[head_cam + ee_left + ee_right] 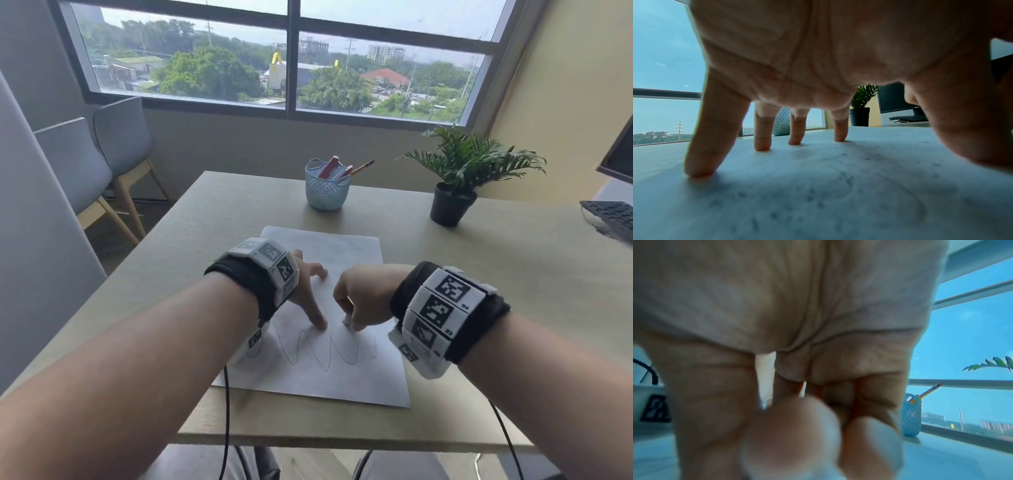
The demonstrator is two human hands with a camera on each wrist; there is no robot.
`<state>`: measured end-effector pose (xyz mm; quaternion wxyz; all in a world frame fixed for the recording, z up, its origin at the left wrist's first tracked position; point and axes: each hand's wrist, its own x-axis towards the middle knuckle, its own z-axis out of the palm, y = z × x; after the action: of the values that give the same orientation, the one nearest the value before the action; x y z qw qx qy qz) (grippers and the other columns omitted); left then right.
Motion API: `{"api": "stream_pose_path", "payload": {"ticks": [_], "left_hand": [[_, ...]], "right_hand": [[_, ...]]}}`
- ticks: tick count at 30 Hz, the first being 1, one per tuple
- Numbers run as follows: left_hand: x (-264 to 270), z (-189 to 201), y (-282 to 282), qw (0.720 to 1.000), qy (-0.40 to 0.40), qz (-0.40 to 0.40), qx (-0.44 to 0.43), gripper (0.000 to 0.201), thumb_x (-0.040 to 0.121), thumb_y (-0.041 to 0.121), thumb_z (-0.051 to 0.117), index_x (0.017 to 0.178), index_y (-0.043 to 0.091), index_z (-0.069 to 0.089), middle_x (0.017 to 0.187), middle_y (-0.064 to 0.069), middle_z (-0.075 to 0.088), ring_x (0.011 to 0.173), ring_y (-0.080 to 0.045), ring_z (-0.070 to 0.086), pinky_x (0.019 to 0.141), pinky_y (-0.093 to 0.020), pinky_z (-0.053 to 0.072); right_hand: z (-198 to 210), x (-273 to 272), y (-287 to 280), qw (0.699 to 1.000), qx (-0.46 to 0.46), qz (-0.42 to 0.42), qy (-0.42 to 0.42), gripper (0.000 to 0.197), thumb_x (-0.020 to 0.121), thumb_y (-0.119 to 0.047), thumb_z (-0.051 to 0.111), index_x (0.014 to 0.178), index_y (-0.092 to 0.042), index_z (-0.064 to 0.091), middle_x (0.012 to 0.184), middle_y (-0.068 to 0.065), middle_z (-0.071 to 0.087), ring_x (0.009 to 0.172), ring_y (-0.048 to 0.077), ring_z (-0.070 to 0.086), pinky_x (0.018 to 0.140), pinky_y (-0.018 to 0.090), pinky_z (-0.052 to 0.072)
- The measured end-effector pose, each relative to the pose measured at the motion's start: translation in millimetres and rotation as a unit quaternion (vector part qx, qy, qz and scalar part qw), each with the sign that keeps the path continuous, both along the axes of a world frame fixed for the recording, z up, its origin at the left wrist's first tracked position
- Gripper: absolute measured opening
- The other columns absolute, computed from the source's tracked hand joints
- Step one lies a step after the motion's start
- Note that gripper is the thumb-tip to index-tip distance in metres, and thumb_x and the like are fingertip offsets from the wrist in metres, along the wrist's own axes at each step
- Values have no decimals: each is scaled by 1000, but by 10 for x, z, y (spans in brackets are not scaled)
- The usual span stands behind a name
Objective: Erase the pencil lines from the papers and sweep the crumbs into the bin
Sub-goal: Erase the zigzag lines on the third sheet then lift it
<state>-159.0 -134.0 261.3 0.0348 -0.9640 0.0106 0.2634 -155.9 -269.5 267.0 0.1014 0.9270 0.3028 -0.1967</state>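
Note:
A white paper (356,373) lies on the table with a zigzag pencil line (329,353) across its near half. My left hand (308,291) presses on the sheet with straight, spread fingers (702,159), the thumb tip touching the zigzag. My right hand (359,301) is curled and pinches a small white eraser (347,321) whose tip meets the paper on the pencil line. In the right wrist view the eraser (765,379) shows as a pale sliver between thumb and fingers. Faint grey smudges mark the paper (838,186) under my left palm.
A light blue basket (327,186) with a pencil (362,168) and red items stands at the far middle of the table. A potted plant (452,202) is far right, a keyboard (609,216) at the right edge. Grey chairs (102,161) stand left.

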Motion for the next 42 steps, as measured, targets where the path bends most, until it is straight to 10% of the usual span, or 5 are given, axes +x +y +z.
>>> {"api": "stream_pose_path", "payload": {"ticks": [42], "left_hand": [[-13, 96, -111, 1000, 8, 6, 16, 106, 58, 68, 75, 145, 45, 20, 144, -2, 30, 128, -29, 39, 103, -46, 37]], "right_hand": [[136, 146, 27, 998, 19, -62, -8, 7, 87, -21, 67, 88, -14, 65, 60, -5, 50, 52, 9, 45, 46, 19, 36]]}}
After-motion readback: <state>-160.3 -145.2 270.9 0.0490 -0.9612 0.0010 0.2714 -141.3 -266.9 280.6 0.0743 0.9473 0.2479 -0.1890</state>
